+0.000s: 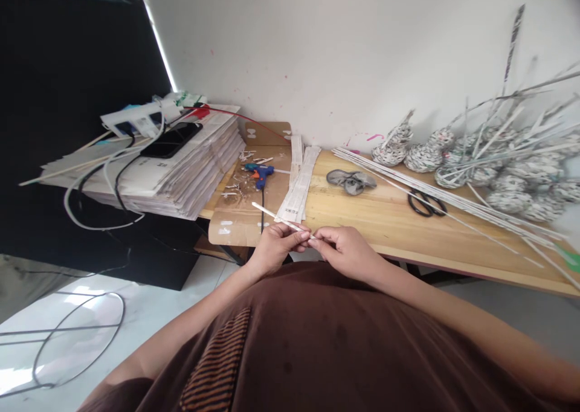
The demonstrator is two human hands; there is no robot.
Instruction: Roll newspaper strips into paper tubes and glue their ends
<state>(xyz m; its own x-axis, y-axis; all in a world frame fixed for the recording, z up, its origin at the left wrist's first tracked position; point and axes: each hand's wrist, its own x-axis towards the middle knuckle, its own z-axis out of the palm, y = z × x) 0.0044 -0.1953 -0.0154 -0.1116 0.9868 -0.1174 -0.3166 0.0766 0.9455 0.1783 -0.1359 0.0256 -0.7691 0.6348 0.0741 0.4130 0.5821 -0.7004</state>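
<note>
Close to my body, just in front of the table's near edge, both hands pinch a thin white rolled paper stick [272, 215]. My left hand [280, 243] grips it along its middle, and the free end points up and left over the cardboard. At the other end, my right hand [339, 246] closes its fingertips on the stick, hiding its tip. Beyond my hands lie flat printed paper strips [299, 185], crossed over one another. A blue glue gun [260, 173] rests on the cardboard sheet [226, 228] among small paper scraps.
On the left stands a tall paper stack [190, 188] carrying a black phone [172, 140], a power strip [131, 121] and cables. Right of centre are a grey cloth-like bundle [351, 181], black-handled scissors [426, 203] and long paper sticks [435, 191]. Several woven paper pieces [392, 146] line the wall.
</note>
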